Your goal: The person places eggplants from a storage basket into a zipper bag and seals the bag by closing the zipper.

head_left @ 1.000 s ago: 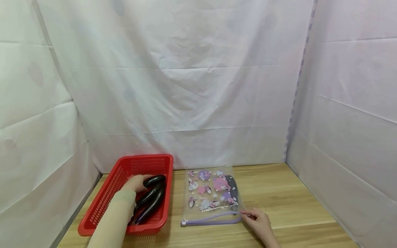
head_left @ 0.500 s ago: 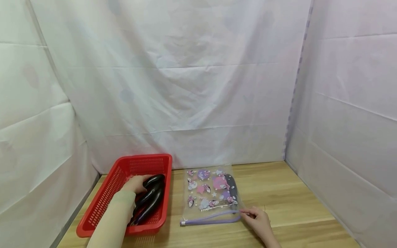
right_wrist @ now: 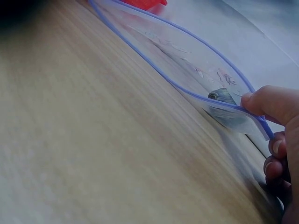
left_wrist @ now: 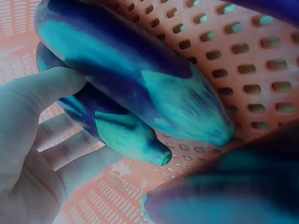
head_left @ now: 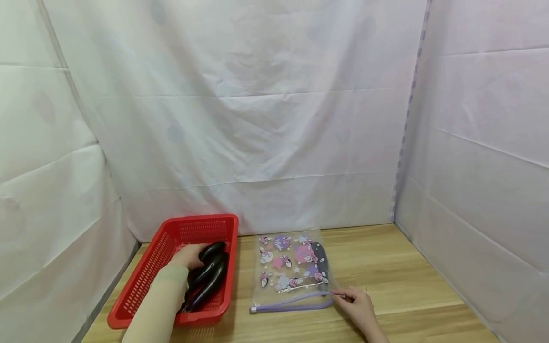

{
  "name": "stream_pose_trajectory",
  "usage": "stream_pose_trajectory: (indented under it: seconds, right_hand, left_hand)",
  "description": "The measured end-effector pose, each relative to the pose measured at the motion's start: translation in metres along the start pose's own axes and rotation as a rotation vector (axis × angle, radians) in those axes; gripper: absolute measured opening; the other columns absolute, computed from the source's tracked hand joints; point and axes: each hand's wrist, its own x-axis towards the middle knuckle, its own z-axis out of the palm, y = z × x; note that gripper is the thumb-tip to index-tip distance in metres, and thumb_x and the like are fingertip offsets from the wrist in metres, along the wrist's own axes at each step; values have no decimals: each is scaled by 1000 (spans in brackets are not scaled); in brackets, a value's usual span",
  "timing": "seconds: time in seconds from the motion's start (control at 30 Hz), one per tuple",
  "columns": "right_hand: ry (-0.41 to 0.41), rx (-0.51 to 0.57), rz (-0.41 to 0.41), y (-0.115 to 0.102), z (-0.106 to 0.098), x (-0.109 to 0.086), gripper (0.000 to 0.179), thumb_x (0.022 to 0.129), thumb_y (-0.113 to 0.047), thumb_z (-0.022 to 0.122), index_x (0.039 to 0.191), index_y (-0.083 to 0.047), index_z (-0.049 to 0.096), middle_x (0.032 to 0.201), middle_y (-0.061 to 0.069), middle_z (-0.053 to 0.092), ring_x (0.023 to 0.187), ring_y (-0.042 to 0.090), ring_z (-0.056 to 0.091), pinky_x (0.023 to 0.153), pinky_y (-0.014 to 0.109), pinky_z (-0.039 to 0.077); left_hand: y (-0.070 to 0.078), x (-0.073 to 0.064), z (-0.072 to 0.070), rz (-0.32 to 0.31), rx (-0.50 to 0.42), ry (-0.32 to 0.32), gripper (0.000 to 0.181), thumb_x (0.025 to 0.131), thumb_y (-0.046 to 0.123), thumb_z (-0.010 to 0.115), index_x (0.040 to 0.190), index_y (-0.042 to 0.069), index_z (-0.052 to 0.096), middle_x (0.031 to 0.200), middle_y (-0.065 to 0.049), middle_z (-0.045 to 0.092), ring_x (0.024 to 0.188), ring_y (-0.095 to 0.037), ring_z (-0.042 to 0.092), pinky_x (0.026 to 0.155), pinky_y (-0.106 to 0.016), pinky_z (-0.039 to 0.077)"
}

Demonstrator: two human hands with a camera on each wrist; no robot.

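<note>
Inside the red basket (head_left: 233, 267), my left hand (head_left: 187, 256) grips an eggplant (left_wrist: 124, 130), thumb across its top and fingers under it. A larger eggplant (left_wrist: 117, 60) lies right against it in the left wrist view, and a third eggplant (left_wrist: 233, 186) shows at the lower right. My right hand (head_left: 358, 308) pinches the purple zip edge (right_wrist: 187, 91) of a clear printed zip bag (head_left: 274, 281) at its right corner. The bag's mouth gapes. A dark eggplant (head_left: 319, 259) lies within, along the right side; its stem end (right_wrist: 222, 95) shows through the plastic.
The bag lies flat on a wood-grain table (head_left: 386, 267), to the right of the basket. White cloth (head_left: 257, 119) hangs behind the table and along both sides. A small zip slider (head_left: 253, 309) sits at the bag's left corner.
The eggplant at my left hand has shifted slightly left in the basket. My right hand holds the bag's edge in the same place.
</note>
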Motion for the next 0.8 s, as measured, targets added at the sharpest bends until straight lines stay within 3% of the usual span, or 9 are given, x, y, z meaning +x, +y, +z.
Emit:
stream_pose_trajectory:
  seconds: [0.17,0.3,0.5,0.8]
  right_hand:
    - [-16,-11,27,-2,-1,1,14,71,7,79,80,-2,76,57,-5,43,54,4,39,50,19,35]
    - [-2,-18,29,11,3,0,14,69,7,80,79,-2,76,57,-4,43,53,4,39,49,20,34]
    - [0,-31,53,39,7,0,17,69,1,83,78,-12,78,57,-10,41,53,1,37,49,20,34]
    - [-21,-19,38,44,5,2,16,69,-2,82,79,-14,78,58,-12,43,53,4,40,49,23,35]
  left_hand:
    - [-2,-3,-1,-78,-20,2,67,71,8,83,130,31,62,108,-3,65,89,-25,58,78,-52,52]
    - [-2,-6,-4,-91,-17,1,67,70,6,83,130,29,63,108,-4,65,89,-26,58,77,-53,52]
    - [-1,-11,-8,-27,-13,-8,62,70,4,83,126,24,65,101,-2,65,83,-22,58,74,-48,53]
    - [5,-18,-16,72,67,27,52,71,5,81,120,16,66,100,-3,66,84,-22,59,75,-49,52]
